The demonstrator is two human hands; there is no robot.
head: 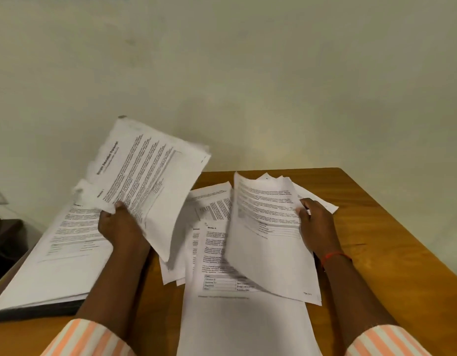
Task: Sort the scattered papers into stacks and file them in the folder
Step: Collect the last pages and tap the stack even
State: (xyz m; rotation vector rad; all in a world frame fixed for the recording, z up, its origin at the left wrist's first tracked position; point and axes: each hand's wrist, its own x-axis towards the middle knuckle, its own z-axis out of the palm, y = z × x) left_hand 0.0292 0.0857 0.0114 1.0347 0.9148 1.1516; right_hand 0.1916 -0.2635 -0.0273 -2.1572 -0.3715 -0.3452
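Left hand (pixel 119 224) grips a bundle of printed sheets (pixel 150 176) by its lower corner. The thumb lies on the printed face and the fingers are curled behind. The bundle is lifted clear above the left half of the wooden table (pixel 376 240) and tilted, its top corner towards the wall (pixel 248 73) behind the table.

Right hand (pixel 316 224) pinches a few printed sheets (pixel 268 227) at their right edge, thumb on the front and fingers hidden behind. These sheets are raised above the middle of the table, curling, with their lower corner hanging down over the papers beneath.

Loose papers (pixel 222 265) lie scattered and overlapping on the middle of the table. One long page with a small grid of boxes reaches to the table's near edge. More page corners show past the right hand, towards the table's far side.

On the table's left side a flatter stack of papers (pixel 63 258) rests on a dark folder (pixel 42 310), of which only the near edge shows. The stack overhangs the table's left edge.

A red thread (pixel 335 255) circles the right wrist. Both forearms come out of orange-and-white striped sleeves (pixel 88 337) at the table's near edge. Left of the table sits a dark object (pixel 4 240), too dim to identify.
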